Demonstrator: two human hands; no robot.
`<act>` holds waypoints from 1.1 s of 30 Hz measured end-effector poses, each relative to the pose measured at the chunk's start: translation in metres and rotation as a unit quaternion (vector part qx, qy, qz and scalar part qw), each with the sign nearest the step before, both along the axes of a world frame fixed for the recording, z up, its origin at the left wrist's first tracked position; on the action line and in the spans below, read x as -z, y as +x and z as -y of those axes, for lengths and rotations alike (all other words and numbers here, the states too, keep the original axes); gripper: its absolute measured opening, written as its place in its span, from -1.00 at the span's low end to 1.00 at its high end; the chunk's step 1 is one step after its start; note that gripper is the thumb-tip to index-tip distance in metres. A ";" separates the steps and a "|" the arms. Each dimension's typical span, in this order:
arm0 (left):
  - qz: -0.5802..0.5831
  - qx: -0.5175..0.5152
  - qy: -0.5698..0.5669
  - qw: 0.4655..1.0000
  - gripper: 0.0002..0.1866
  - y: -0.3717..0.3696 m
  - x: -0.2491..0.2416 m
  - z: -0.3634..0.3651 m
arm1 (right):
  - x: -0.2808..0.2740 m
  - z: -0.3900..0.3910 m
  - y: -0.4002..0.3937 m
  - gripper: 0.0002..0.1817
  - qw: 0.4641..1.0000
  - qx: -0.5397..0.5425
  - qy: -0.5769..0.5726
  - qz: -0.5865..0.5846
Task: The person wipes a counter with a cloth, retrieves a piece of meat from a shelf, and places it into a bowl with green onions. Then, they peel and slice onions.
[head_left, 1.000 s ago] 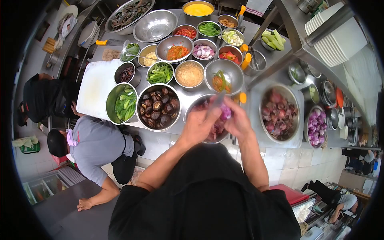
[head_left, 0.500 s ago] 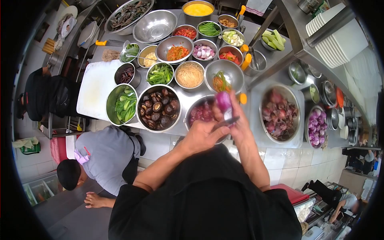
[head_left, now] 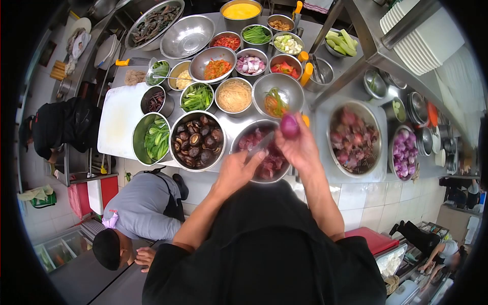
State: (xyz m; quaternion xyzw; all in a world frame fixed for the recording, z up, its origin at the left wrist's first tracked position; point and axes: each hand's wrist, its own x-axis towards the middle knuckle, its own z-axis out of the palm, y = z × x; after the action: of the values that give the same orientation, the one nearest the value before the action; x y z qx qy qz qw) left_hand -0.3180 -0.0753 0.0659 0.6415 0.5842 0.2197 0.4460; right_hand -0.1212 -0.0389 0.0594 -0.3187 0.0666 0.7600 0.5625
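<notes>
In my left hand [head_left: 235,170] is a knife [head_left: 262,144], its blade pointing up and to the right. My right hand [head_left: 299,145] grips a red onion [head_left: 290,126], with its purple skin showing above the fingers. Both hands are over a metal bowl [head_left: 239,133] of onion skins [head_left: 254,142]. The knife and the onion are apart. To the right, a perforated colander [head_left: 377,114] holds unpeeled onions [head_left: 353,136]. Beyond it stands a bowl of peeled purple onions [head_left: 404,152].
Left of the bowl stand a pot of dark mushrooms [head_left: 195,141] and a pot of green vegetables [head_left: 156,140]. A white cutting board [head_left: 119,122] lies farther left. Several bowls of cut vegetables fill the back. A person in grey [head_left: 140,208] bends at the lower left.
The knife has come away from the onion. My left hand has moved left and my right hand slightly right. The person in grey has shifted right.
</notes>
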 end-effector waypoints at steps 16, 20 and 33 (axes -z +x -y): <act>0.204 0.011 -0.031 0.978 -0.62 0.029 -0.023 -0.017 | -0.027 0.007 -0.011 -0.61 0.998 -0.023 -0.046 -0.018; 0.185 0.037 0.012 0.982 -0.62 0.037 -0.025 -0.022 | -0.033 0.010 -0.019 -0.66 0.999 0.009 -0.026 -0.016; 0.204 0.043 0.006 0.978 -0.47 0.034 -0.031 -0.025 | -0.026 0.011 -0.032 -0.68 0.997 0.000 0.028 0.075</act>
State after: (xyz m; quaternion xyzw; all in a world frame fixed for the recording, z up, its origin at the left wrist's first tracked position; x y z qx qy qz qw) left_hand -0.2841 -0.0501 0.0972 0.6104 0.4518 0.3297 0.5609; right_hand -0.1535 -0.0495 0.0853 -0.3588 0.0029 0.7357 0.5744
